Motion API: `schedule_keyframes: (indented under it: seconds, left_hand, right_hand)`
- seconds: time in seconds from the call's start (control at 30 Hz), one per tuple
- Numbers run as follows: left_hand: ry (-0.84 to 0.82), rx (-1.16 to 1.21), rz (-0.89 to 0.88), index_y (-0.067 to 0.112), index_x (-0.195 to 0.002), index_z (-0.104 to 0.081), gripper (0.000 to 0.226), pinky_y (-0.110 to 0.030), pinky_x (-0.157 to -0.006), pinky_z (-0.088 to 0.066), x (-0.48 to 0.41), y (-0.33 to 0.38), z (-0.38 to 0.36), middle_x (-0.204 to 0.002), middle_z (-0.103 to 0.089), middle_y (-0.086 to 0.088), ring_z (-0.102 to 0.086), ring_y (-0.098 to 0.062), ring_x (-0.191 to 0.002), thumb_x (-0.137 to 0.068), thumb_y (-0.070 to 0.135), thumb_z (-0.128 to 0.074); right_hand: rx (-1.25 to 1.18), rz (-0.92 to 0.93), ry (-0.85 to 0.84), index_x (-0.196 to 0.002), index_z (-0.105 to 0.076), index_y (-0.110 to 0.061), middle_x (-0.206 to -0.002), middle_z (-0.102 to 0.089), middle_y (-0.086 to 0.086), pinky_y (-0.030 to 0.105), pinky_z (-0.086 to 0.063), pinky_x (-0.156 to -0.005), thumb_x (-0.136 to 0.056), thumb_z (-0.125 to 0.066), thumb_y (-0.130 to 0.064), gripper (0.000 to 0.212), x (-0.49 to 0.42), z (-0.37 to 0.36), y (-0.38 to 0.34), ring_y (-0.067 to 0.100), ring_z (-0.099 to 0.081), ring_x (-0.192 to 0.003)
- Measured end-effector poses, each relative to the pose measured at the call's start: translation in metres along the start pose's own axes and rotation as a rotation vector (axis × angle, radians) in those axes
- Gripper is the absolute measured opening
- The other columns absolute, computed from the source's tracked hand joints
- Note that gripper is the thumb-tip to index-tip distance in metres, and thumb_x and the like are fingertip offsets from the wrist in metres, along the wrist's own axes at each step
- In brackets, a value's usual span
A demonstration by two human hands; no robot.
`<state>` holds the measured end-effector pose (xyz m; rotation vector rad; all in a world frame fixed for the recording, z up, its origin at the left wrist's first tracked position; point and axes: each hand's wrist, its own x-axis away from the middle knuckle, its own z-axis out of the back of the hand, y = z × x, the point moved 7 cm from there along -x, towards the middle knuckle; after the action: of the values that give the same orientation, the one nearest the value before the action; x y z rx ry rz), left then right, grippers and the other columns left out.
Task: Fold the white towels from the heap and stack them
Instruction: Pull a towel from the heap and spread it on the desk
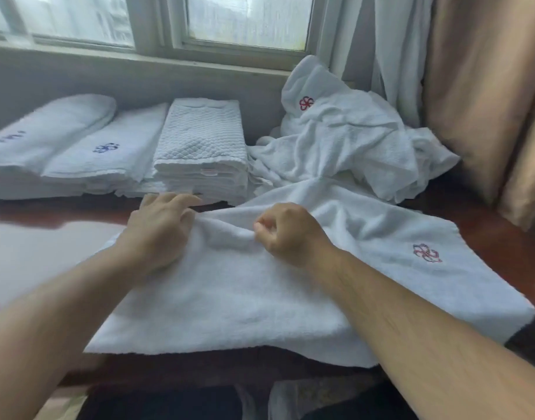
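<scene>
A white towel with a red flower emblem near its right end lies spread across the dark table in front of me. My left hand holds its raised far edge, fingers curled over the fabric. My right hand pinches the same ridge of cloth in a closed fist. A heap of crumpled white towels sits at the back right, touching the spread towel. Folded towels stand at the back: a quilted stack in the middle and flatter stacks with blue emblems to its left.
The glossy dark red table shows to the left of the towel. A window and sill run along the back. White and tan curtains hang at the right, close to the heap.
</scene>
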<state>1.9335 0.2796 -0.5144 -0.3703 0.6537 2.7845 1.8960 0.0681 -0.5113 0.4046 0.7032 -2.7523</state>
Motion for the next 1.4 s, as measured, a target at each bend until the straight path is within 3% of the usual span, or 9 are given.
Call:
schedule_keyframes:
  seconds: [0.23,0.33,0.53,0.73,0.8,0.9,1.07,1.2,1.4]
  left_hand:
    - [-0.330,-0.092,0.076,0.039,-0.123,-0.066,0.037,-0.022,-0.082,-0.037,-0.001,-0.054,0.010,-0.108,-0.059,0.008,-0.054,-0.014,-0.092,-0.088,0.035,-0.074]
    - [-0.164,-0.171,0.095,0.026,-0.113,-0.072,0.022,-0.025,-0.078,-0.038,-0.013,-0.059,0.031,-0.101,-0.067,-0.002,-0.061,-0.024,-0.099,-0.091,0.024,-0.070]
    - [0.391,0.001,0.253,0.023,-0.124,-0.063,0.029,-0.035,-0.096,-0.039,-0.015,-0.063,0.087,-0.129,-0.051,-0.011,-0.055,-0.030,-0.115,-0.098,0.017,-0.050]
    - [0.067,-0.009,0.085,0.027,-0.143,-0.047,0.042,-0.043,-0.115,-0.028,0.014,-0.019,0.016,-0.150,-0.037,-0.007,-0.034,-0.031,-0.137,-0.101,0.033,-0.046]
    - [-0.167,-0.094,0.048,0.036,-0.144,-0.041,0.048,-0.043,-0.119,-0.019,0.026,-0.017,-0.021,-0.158,-0.029,-0.005,-0.024,-0.028,-0.146,-0.101,0.055,-0.034]
    - [-0.262,-0.213,-0.010,0.042,-0.142,-0.033,0.063,-0.047,-0.118,-0.012,0.031,-0.024,-0.040,-0.161,-0.022,-0.001,-0.015,-0.023,-0.150,-0.090,0.073,-0.014]
    - [-0.295,-0.267,0.022,0.037,-0.151,-0.030,0.053,-0.045,-0.121,-0.014,0.013,-0.027,-0.035,-0.161,-0.024,-0.001,-0.015,-0.025,-0.152,-0.101,0.056,-0.023]
    - [-0.121,-0.089,-0.110,0.030,-0.144,-0.046,0.052,-0.037,-0.113,-0.024,0.010,0.051,-0.048,-0.149,-0.044,0.001,-0.034,-0.025,-0.138,-0.102,0.048,-0.022]
    - [-0.297,-0.156,-0.340,0.034,-0.149,-0.033,0.058,-0.044,-0.117,-0.014,0.012,0.140,-0.111,-0.161,-0.026,-0.003,-0.018,-0.021,-0.148,-0.099,0.063,-0.027]
  right_hand:
    - [-0.017,0.095,-0.076,-0.098,-0.074,-0.034,-0.087,-0.053,-0.014,0.030,-0.045,-0.081,-0.087,-0.051,-0.042,0.027,0.011,-0.036,-0.009,0.008,-0.051,-0.090]
    - [-0.008,0.159,-0.066,-0.100,-0.078,-0.038,-0.105,-0.059,-0.011,0.037,-0.040,-0.098,-0.085,-0.055,-0.042,0.028,0.015,-0.031,-0.012,0.013,-0.050,-0.109]
    - [0.075,0.226,-0.314,-0.130,-0.061,-0.053,-0.154,-0.044,-0.016,0.028,-0.018,-0.112,-0.088,-0.044,-0.059,0.046,0.024,-0.046,-0.024,0.003,-0.029,-0.143]
    - [0.041,0.178,-0.374,-0.132,-0.065,-0.040,-0.154,-0.047,-0.006,0.021,-0.017,-0.114,-0.097,-0.057,-0.039,0.036,0.016,-0.049,-0.033,0.013,-0.034,-0.146]
    - [-0.010,0.080,-0.182,-0.110,-0.079,-0.023,-0.129,-0.069,0.006,0.022,-0.033,-0.107,-0.091,-0.066,-0.016,0.024,0.011,-0.031,-0.024,0.024,-0.055,-0.128]
    - [0.219,-0.260,0.195,-0.100,-0.080,-0.018,-0.106,-0.075,0.010,0.039,-0.045,-0.096,-0.086,-0.063,-0.025,0.022,0.016,0.015,0.019,0.036,-0.060,-0.109]
    - [0.412,-0.794,-0.003,-0.133,-0.059,-0.019,-0.138,-0.055,0.014,0.048,-0.035,-0.101,-0.091,-0.023,-0.059,0.069,0.042,0.058,0.122,0.041,-0.046,-0.123]
    - [0.420,-0.790,-0.076,-0.154,-0.033,-0.023,-0.160,-0.031,0.009,0.053,-0.025,-0.114,-0.096,-0.021,-0.058,0.069,0.055,0.047,0.146,0.040,-0.031,-0.140]
    - [0.433,-0.896,0.033,-0.150,-0.039,-0.020,-0.156,-0.036,0.013,0.055,-0.023,-0.118,-0.095,-0.013,-0.066,0.076,0.086,0.080,0.193,0.040,-0.029,-0.142]
